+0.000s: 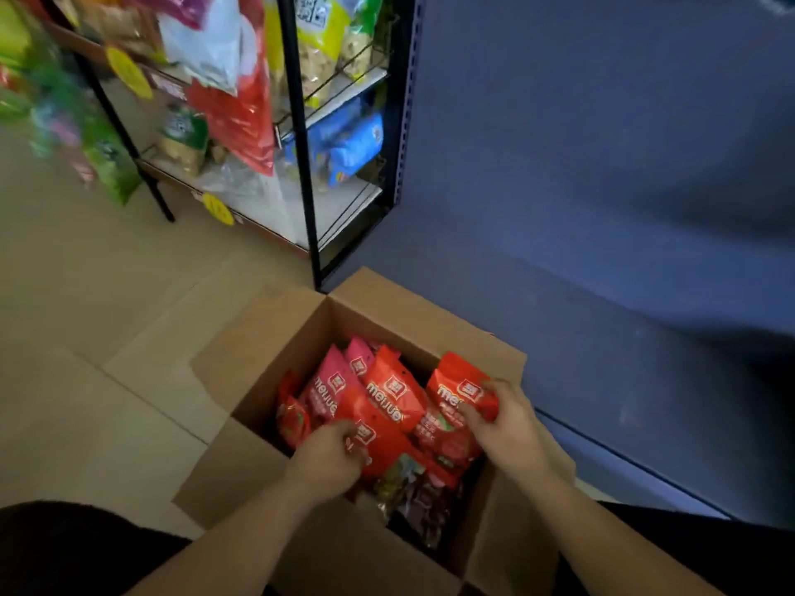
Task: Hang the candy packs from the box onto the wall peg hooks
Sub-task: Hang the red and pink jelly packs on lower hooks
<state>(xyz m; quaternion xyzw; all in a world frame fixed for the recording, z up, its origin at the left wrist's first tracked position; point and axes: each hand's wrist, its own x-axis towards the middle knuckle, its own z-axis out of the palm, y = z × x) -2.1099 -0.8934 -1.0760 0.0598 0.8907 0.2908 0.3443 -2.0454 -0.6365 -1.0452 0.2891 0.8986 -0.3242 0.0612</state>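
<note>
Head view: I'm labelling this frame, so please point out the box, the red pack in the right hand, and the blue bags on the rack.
box (258, 346), head view, on its left flap.
red pack (459, 378), head view, on its front by the logo.
blue bags (355, 144), head view, on the front bag's face.

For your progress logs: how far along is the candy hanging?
Done: nothing visible; the blue wall panel bears no packs. In hand: left hand grips the front red pack, right hand the right red pack, in the box. Left: hanging every pack.
</note>
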